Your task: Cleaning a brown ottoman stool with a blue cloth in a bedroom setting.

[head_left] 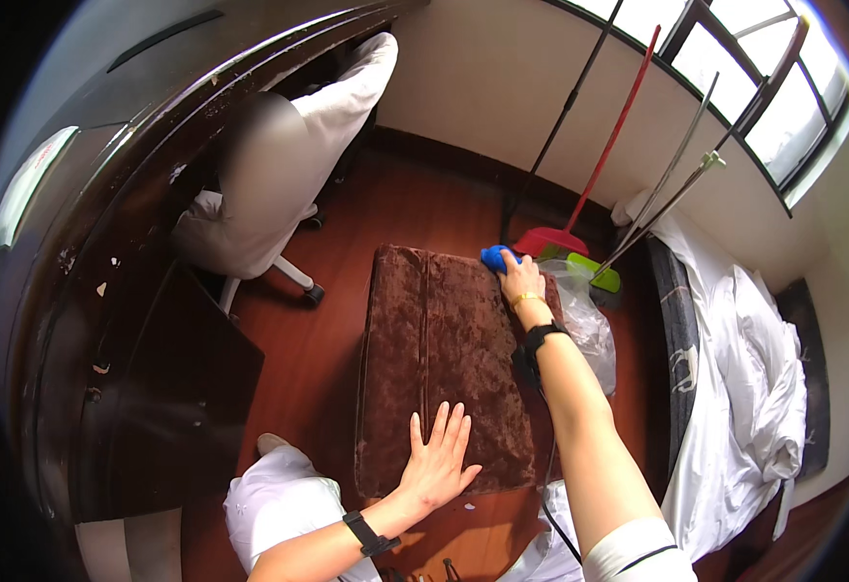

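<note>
A brown plush-covered block, perhaps an ottoman or a folded cushion, stands on the floor before me. My left hand lies flat on its near part, fingers spread and pointing away from me. At the far right corner my right hand grips a blue object, which touches the plush top; fingers hide part of it, and I cannot tell exactly what it is. A seam runs lengthwise along the cover. Black bands sit on both wrists, and a cable hangs from the right one.
A clear plastic bag lies right of the block. Behind it are a red dustpan, a green scoop and long poles. A white chair stands by the dark desk at left. White bedding drapes over the bed at right.
</note>
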A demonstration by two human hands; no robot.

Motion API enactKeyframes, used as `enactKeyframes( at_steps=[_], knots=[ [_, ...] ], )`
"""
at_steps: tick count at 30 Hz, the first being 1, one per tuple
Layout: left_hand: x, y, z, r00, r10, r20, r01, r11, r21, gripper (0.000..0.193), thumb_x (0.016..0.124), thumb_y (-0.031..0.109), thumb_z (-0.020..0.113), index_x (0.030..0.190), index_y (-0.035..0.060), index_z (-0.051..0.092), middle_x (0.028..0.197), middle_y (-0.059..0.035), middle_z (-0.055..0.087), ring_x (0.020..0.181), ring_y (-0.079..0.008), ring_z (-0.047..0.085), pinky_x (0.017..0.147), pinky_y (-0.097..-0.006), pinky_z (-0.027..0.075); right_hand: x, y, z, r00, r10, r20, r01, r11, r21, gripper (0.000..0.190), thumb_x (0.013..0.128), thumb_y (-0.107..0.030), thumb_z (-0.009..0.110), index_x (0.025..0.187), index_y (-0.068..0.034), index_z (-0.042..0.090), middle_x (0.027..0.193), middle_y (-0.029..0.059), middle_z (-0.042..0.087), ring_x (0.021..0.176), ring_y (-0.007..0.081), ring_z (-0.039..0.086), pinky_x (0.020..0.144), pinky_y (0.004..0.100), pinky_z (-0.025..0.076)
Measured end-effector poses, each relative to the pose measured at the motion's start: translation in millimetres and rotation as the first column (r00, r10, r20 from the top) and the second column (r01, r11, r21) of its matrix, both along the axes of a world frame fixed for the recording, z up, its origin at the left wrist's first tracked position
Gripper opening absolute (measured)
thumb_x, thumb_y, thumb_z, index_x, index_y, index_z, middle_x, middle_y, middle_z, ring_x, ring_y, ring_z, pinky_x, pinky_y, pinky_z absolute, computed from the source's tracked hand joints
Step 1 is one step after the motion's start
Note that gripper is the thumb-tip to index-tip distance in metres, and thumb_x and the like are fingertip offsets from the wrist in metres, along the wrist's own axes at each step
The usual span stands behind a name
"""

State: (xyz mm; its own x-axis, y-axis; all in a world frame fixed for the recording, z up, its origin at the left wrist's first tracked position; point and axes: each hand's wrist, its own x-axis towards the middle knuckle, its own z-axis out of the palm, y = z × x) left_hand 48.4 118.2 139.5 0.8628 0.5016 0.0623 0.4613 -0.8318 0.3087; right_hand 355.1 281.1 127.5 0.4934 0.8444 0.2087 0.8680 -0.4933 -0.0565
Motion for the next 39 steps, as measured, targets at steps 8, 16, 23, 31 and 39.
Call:
enactKeyframes(
  at_steps=[8,16,23,31,39],
  knots=[
    [5.6,2.1,-6.4,0.999,0.015,0.050,-0.016,1.000,0.004,0.079,0.081,0.046,0.055,0.137,-0.0034,0.027,0.147,-0.0180,0.017,0.138,-0.0330,0.009,0.104,-0.0620,0.009,-20.8,-40.1,13.4,0.995,-0.053,-0.089,0.044,0.995,-0.093,0.046,0.081,-0.034,0.061,0.123,-0.025,0.045,0.106,0.0172,0.052,0.100,0.0348,0.055,0.079,0.0466,0.047],
    [3.0,0.3,-11.7,0.994,0.036,0.106,-0.046,0.995,0.093,0.077,0.079,0.046,0.056,0.135,-0.0010,0.031,0.146,-0.0163,0.022,0.137,-0.0302,0.014,0.106,-0.0579,0.010,-42.7,-195.3,8.5,0.990,0.019,-0.139,-0.012,0.999,0.050,0.039,0.077,-0.039,0.062,0.111,-0.023,0.053,0.088,0.0133,0.058,0.083,0.0325,0.059,0.072,0.0450,0.045],
    [5.9,-2.0,-14.1,0.995,0.040,0.087,-0.051,0.990,0.130,0.074,0.082,0.046,0.054,0.137,0.0016,0.031,0.147,-0.0123,0.022,0.137,-0.0275,0.015,0.108,-0.0551,0.010,-60.5,-252.2,-0.8,0.972,-0.119,-0.201,0.151,0.977,0.149,0.041,0.076,-0.039,0.062,0.114,-0.025,0.053,0.091,0.0122,0.058,0.090,0.0311,0.057,0.073,0.0458,0.042],
    [-11.6,5.3,-23.2,0.998,0.010,0.060,-0.017,0.991,0.131,0.068,0.085,0.046,0.050,0.137,0.0067,0.033,0.146,-0.0101,0.024,0.136,-0.0264,0.018,0.108,-0.0542,0.011,-80.5,-254.3,-3.0,0.858,-0.218,-0.465,0.295,0.950,0.100,0.041,0.076,-0.038,0.064,0.112,-0.021,0.052,0.099,0.0194,0.054,0.097,0.0380,0.055,0.079,0.0480,0.046],
    [19.3,-12.2,-5.0,0.969,0.241,0.056,-0.248,0.943,0.221,0.049,0.082,0.026,0.060,0.125,0.0075,0.045,0.128,-0.0103,0.045,0.117,-0.0264,0.042,0.098,-0.0557,0.028,-151.7,-297.4,-3.4,0.900,-0.313,-0.304,0.379,0.906,0.190,0.047,0.075,-0.033,0.066,0.117,-0.018,0.049,0.090,0.0159,0.052,0.086,0.0335,0.055,0.070,0.0446,0.047]
  ],
)
